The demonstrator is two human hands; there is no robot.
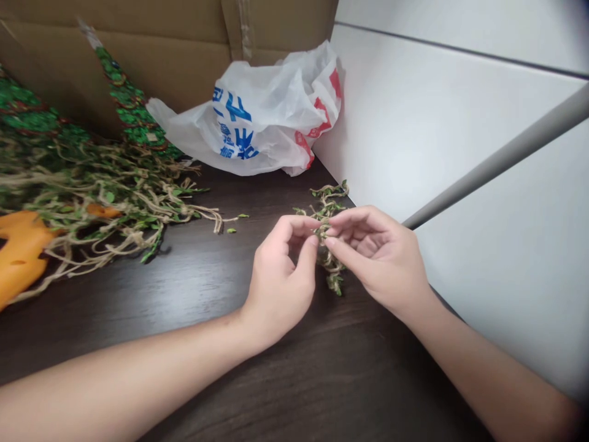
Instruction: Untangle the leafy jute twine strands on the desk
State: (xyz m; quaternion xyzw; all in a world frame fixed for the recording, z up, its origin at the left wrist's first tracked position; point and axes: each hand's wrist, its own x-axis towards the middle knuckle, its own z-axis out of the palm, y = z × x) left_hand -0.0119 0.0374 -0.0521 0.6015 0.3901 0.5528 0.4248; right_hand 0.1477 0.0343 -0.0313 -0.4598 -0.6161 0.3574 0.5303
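Note:
A short bundle of leafy twine garland [335, 281], tan cord with small green leaves, lies near the right side of the dark table [193, 356]. My left hand [285, 276] pinches the garland between thumb and forefinger. From the other side, the thumb and forefinger of my right hand [381, 258] close on the same strand, close to my left fingertips. Parts of the garland show above and below the fingers; the exact spot gripped is mostly covered.
At left lies a tangled heap of leafy twine [133, 190] beside an orange plastic piece [23, 252]. Green tinsel trees [129, 104] lean by a cardboard box [175, 37]. A white plastic bag [271, 116] rests at the back, and a white panel [391, 135] borders the right.

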